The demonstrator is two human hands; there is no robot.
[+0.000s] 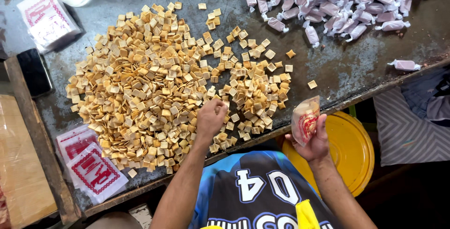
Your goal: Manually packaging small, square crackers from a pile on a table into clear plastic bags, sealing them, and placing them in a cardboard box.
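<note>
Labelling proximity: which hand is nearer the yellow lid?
Right. The right hand, holding a small printed plastic bag, is beside the yellow lid at its left edge. The left hand is further left, on the square crackers.

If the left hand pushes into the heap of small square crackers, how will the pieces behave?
The square crackers probably slide and scatter easily: they lie loose on the smooth metal table. They look thin and light, likely brittle. The left hand gathers some.

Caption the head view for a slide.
Left hand gathers square crackers from a pile while right hand holds a printed plastic pouch.
</note>
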